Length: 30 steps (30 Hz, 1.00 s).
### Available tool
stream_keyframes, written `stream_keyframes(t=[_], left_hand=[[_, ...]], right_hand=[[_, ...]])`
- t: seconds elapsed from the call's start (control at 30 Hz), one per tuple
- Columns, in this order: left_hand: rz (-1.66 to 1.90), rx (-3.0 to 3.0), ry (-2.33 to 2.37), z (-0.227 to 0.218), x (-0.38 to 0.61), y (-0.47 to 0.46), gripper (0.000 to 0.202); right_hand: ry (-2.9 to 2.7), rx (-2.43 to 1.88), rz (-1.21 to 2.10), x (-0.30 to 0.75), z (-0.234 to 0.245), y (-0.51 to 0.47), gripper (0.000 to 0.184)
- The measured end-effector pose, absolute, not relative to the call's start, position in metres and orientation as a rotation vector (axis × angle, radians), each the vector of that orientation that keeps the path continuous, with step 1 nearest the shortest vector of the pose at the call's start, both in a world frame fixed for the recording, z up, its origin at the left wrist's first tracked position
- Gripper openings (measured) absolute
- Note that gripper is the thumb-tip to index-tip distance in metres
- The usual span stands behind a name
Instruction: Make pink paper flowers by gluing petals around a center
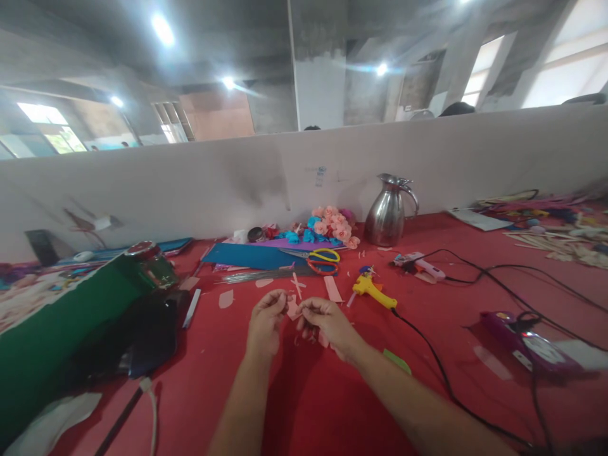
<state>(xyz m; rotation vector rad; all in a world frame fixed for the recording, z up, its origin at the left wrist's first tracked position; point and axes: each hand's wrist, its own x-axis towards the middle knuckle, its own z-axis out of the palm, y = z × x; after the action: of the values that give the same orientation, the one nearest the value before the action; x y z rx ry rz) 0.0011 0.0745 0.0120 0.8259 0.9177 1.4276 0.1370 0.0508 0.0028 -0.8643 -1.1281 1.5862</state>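
My left hand (266,322) and my right hand (329,322) meet over the red table, fingertips pinched close together. Between them shows a small pale pink paper piece (293,308), cut like a petal; both hands seem to pinch its edges, though the fingers partly cover it. Just beyond lie thin crossed pink strips (297,285) and a pink paper rectangle (333,289). Further pink cut pieces (227,299) are scattered to the left. Scissors (324,256) with yellow and red handles rest behind. A yellow glue gun (375,292) lies right of my hands.
Pink and blue paper flowers (334,225) are heaped by the white partition (213,183). A steel jug (387,212) stands right of them. Black cables (430,348) cross the right side near a purple device (532,345). Leftward are a green board (71,335) and a lidded jar (154,266).
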Motion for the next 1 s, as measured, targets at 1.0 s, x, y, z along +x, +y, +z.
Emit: stream_keyframes(t=[1.0], left_hand=[[1.336, 1.128, 0.991, 0.01, 0.008, 0.07, 0.014]], right_hand=[[-1.342, -0.989, 1.261, 0.138, -0.008, 0.055, 0.016]])
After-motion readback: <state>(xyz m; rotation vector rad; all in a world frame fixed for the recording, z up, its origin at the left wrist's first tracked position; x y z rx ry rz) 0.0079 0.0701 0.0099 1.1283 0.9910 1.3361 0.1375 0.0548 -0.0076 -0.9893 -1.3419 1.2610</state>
